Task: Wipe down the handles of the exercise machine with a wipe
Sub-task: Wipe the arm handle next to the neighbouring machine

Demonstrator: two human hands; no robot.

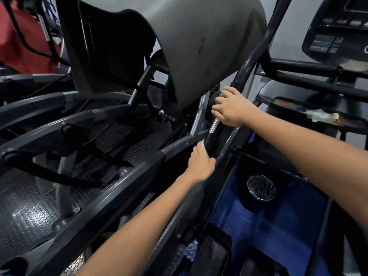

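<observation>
The left hand [201, 163] curled around the black handle [242, 70] low on its bar, pressing a white wipe [204, 146] against it, while the right hand [231, 108] gripped the same bar farther up beside the grey shroud [199, 46]; no writing was legible on the far-right console [326, 42].

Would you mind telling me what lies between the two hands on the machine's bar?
In the head view, between the right hand above and the left hand below runs the bar itself: a short chrome section, then a black sleeve. A white wipe peeks above the left hand.
</observation>
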